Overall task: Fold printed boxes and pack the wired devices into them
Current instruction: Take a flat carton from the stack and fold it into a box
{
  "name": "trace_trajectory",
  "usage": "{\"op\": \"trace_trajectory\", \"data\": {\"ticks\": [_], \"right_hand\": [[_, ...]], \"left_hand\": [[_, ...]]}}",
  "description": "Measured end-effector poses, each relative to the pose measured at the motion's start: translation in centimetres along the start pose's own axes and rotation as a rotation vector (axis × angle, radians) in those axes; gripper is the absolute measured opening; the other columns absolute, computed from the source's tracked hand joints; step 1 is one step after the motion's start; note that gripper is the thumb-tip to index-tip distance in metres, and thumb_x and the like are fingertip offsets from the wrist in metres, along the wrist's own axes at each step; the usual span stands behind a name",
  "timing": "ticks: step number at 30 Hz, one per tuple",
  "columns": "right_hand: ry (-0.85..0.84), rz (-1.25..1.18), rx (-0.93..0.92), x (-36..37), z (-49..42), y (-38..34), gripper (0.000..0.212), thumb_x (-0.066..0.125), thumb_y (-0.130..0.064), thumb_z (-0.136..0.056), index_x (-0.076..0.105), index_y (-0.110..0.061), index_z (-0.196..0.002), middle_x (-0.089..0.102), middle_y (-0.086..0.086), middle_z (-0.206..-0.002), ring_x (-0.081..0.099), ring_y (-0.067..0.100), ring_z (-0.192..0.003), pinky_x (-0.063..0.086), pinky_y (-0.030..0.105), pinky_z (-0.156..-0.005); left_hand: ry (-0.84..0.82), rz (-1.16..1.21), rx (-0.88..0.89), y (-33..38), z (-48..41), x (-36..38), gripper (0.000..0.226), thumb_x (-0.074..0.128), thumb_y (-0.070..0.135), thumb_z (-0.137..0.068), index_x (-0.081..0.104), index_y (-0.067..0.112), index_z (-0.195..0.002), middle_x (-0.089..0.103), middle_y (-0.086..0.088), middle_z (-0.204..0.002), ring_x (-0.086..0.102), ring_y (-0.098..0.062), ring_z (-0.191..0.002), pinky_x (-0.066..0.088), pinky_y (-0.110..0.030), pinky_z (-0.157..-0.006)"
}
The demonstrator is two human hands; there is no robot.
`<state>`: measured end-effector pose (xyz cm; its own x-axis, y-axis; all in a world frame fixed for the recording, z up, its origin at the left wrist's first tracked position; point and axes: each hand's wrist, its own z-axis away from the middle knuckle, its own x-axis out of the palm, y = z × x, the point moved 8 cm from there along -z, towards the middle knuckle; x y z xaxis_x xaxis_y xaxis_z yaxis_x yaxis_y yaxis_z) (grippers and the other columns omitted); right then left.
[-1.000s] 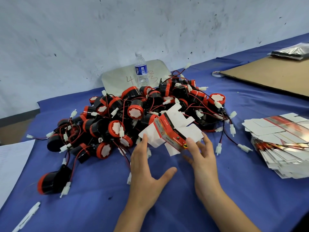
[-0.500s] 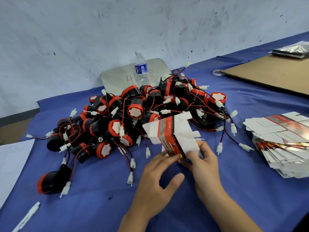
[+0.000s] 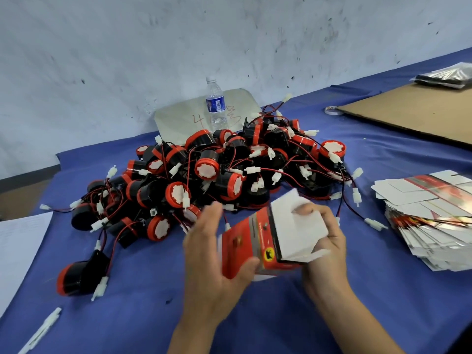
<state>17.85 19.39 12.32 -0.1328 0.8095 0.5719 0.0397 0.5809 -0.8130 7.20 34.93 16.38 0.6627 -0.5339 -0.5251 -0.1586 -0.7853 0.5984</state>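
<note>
A red printed box point(image 3: 258, 238) with white flaps is held up above the blue table point(image 3: 143, 284), half erected. My left hand point(image 3: 212, 261) grips its red side from the left, thumb across the lower front. My right hand point(image 3: 324, 241) holds the white flap end, fingers curled over the flaps. Behind the box lies a heap of black-and-red wired devices point(image 3: 204, 172) with red wires and white plugs. One device point(image 3: 79, 274) sits apart at the front left. A fanned stack of flat printed boxes point(image 3: 431, 221) lies at the right.
A water bottle point(image 3: 216, 103) stands against a grey sheet point(image 3: 178, 118) by the wall. A brown cardboard sheet point(image 3: 413, 116) and a tape roll point(image 3: 333, 110) lie at the back right, white paper point(image 3: 18, 254) at the left edge, a white pen point(image 3: 40, 330) at front left.
The box has been lifted off the table toward me and turned. My left hand went from flat on the cloth to gripping its side. My right hand closed over the white flaps.
</note>
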Motion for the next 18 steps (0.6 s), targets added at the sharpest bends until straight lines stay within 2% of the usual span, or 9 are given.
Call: {"op": "trace_trajectory", "data": {"ticks": [2,4,6,8,12,14,15,16,18], "right_hand": [[-0.062,0.054,0.072,1.1,-0.7,0.2,0.040,0.043,0.003,-0.095,0.066,-0.028,-0.107,0.069,-0.007,-0.106,0.065,0.010,-0.086,0.051,0.021,-0.067],[-0.122,0.114,0.240,2.0,-1.0,1.2,0.032,0.046,-0.010,-0.099,0.059,-0.013,-0.127,0.068,0.004,-0.112,0.067,0.006,-0.080,0.051,0.016,-0.066],[-0.117,0.060,0.408,2.0,0.0,2.9,0.045,0.058,-0.046,-0.082,0.072,-0.014,-0.110,0.072,0.011,-0.107,0.069,0.017,-0.084,0.053,0.029,-0.076],[-0.128,0.029,0.452,2.1,1.3,3.2,0.064,0.051,-0.072,-0.057,0.079,-0.024,-0.089,0.075,0.009,-0.096,0.070,0.023,-0.089,0.052,0.040,-0.082],[-0.194,0.033,0.399,3.2,1.9,2.6,0.087,0.032,-0.082,-0.058,0.070,-0.022,-0.108,0.074,0.007,-0.102,0.068,0.022,-0.099,0.052,0.034,-0.083],[-0.167,0.123,0.401,2.7,1.5,3.3,0.081,0.021,-0.079,-0.070,0.066,-0.022,-0.106,0.073,0.006,-0.105,0.066,0.020,-0.102,0.054,0.032,-0.084],[-0.150,0.180,0.393,2.5,1.4,3.5,0.075,0.016,-0.075,-0.079,0.065,-0.024,-0.103,0.070,0.006,-0.111,0.062,0.021,-0.109,0.050,0.036,-0.095],[-0.152,0.229,0.371,2.2,1.4,3.5,0.071,0.012,-0.072,-0.081,0.063,-0.027,-0.101,0.068,0.004,-0.115,0.057,0.021,-0.116,0.043,0.037,-0.104],[-0.200,0.285,0.275,2.5,1.4,2.9,0.070,0.016,-0.078,-0.075,0.060,-0.030,-0.101,0.067,-0.007,-0.110,0.052,0.014,-0.116,0.040,0.024,-0.102]], "left_hand": [[-0.217,0.065,-0.053,0.0,0.4,2.2,0.095,0.045,0.092,-0.063,0.006,0.060,-0.143,0.013,0.042,-0.147,0.015,0.012,-0.138,0.021,-0.019,-0.105],[-0.294,0.084,-0.077,0.2,0.8,3.2,0.109,0.054,0.093,-0.051,-0.003,0.066,-0.139,0.009,0.046,-0.145,0.014,0.014,-0.137,0.025,-0.023,-0.108],[-0.252,0.090,-0.058,0.5,0.8,3.0,0.116,0.060,0.090,-0.046,-0.006,0.067,-0.138,0.009,0.043,-0.148,0.014,0.011,-0.139,0.028,-0.032,-0.110],[-0.177,0.106,-0.063,0.6,0.5,2.2,0.121,0.067,0.086,-0.044,-0.006,0.066,-0.139,0.016,0.036,-0.149,0.020,0.003,-0.140,0.033,-0.040,-0.110],[-0.002,0.155,-0.102,-0.1,0.5,0.6,0.121,0.069,0.085,-0.046,0.001,0.061,-0.143,0.041,0.034,-0.133,0.043,-0.004,-0.126,0.045,-0.028,-0.094],[0.076,0.172,-0.121,-0.2,0.5,0.1,0.116,0.068,0.085,-0.051,0.003,0.060,-0.144,0.047,0.032,-0.129,0.050,-0.005,-0.119,0.049,-0.021,-0.088],[0.101,0.181,-0.115,-0.1,0.5,0.0,0.113,0.067,0.083,-0.055,0.004,0.059,-0.145,0.048,0.031,-0.127,0.051,-0.004,-0.117,0.050,-0.018,-0.087],[0.117,0.189,-0.099,0.2,0.5,0.0,0.109,0.067,0.081,-0.058,0.007,0.058,-0.145,0.049,0.030,-0.125,0.052,-0.002,-0.114,0.050,-0.019,-0.088],[0.137,0.181,-0.059,0.8,0.5,0.2,0.100,0.066,0.077,-0.064,0.013,0.056,-0.146,0.048,0.030,-0.124,0.053,-0.004,-0.112,0.054,-0.034,-0.089]]}}
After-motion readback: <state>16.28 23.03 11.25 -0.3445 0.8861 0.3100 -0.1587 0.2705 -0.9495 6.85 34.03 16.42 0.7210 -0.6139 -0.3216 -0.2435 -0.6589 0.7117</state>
